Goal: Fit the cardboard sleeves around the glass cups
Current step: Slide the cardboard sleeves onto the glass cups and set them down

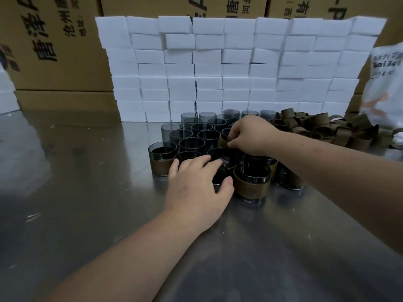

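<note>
Several smoky glass cups (192, 131) stand packed together on the steel table (87, 171). A few at the front, such as one at the left (162, 159) and one at the right (250, 182), wear brown cardboard sleeves. My right hand (250, 136) pinches a brown sleeve (222, 141) that sits around a cup in the middle of the cluster. My left hand (196, 186) lies over a front cup (219, 175), thumb and fingers curled round its rim. A heap of loose brown sleeves (327, 131) lies to the right.
A wall of stacked white boxes (229, 68) stands right behind the cups. Large brown cartons (54, 44) rise behind and to the left. A white printed bag (386, 83) hangs at the right edge.
</note>
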Demonstrator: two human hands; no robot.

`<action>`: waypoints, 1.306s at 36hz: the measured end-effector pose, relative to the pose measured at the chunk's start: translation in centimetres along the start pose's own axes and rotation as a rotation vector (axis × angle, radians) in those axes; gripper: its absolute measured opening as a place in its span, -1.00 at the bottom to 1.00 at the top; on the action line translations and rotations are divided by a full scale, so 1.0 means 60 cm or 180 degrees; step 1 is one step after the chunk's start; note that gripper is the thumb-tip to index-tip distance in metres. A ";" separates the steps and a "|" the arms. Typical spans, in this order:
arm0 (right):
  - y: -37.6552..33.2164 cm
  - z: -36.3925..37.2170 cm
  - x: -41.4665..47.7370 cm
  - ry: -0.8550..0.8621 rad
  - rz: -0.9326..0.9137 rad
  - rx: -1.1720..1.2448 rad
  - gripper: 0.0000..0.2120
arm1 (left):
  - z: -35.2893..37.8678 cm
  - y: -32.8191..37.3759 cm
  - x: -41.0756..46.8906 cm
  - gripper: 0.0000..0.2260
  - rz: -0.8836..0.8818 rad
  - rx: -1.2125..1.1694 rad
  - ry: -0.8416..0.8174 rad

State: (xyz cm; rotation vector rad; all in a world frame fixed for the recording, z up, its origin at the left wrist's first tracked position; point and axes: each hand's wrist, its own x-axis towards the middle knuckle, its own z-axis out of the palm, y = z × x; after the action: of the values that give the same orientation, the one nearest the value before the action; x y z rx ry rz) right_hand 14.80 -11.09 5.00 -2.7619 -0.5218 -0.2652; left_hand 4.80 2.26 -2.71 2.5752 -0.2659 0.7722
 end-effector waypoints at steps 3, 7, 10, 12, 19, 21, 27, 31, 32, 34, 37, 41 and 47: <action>0.007 0.004 0.006 -0.0136 -0.0005 0.0044 -0.92 | 0.001 0.000 0.000 -0.53 0.0008 0.0002 0.0033; 0.017 0.005 0.010 -0.0391 0.0004 0.0110 -0.88 | 0.002 0.000 0.001 -0.54 0.0008 -0.0003 0.0033; 0.018 0.010 0.010 -0.0510 -0.0061 -0.0011 -0.79 | 0.002 -0.001 0.001 -0.55 0.0014 0.0014 0.0048; 0.019 0.011 0.008 -0.0472 -0.0084 0.0061 -0.74 | 0.002 -0.001 0.001 -0.56 0.0013 0.0004 0.0077; 0.075 -0.037 0.011 0.0496 0.0228 0.0454 -0.72 | 0.002 -0.001 0.001 -0.54 0.0028 -0.0014 0.0084; 0.112 -0.064 0.017 0.0798 0.0474 0.0281 -0.69 | 0.001 -0.001 0.000 -0.54 0.0026 -0.0033 0.0083; 0.251 -0.098 0.009 -0.0230 0.1334 -0.1258 -0.62 | 0.003 0.000 0.001 -0.54 0.0022 -0.0021 0.0113; 0.317 -0.078 -0.010 -0.0960 0.1365 -0.1760 -0.39 | 0.003 -0.001 0.001 -0.55 0.0022 -0.0051 0.0124; 0.326 -0.073 -0.012 -0.0935 0.1371 -0.1641 -0.36 | 0.004 -0.001 0.001 -0.56 0.0021 -0.0058 0.0123; 0.337 -0.063 -0.009 -0.0730 0.1361 -0.1467 -0.33 | 0.004 -0.001 0.001 -0.57 0.0026 -0.0069 0.0132; 0.333 -0.054 -0.007 -0.0517 0.1148 -0.1535 -0.28 | 0.003 -0.001 0.001 -0.53 0.0031 -0.0048 0.0144; 0.322 -0.049 0.000 -0.0695 0.0891 -0.1772 -0.36 | 0.003 0.000 0.000 -0.55 0.0009 -0.0044 0.0129; 0.312 -0.072 0.004 -0.0635 0.1080 -0.1620 -0.72 | 0.004 -0.001 0.002 -0.56 0.0009 -0.0066 0.0131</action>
State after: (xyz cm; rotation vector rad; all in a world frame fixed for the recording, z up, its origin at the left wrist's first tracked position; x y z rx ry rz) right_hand 21.62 -29.01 3.97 -3.3289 -0.0147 -0.0417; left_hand 5.01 2.18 -2.82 2.5370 -0.2634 0.8184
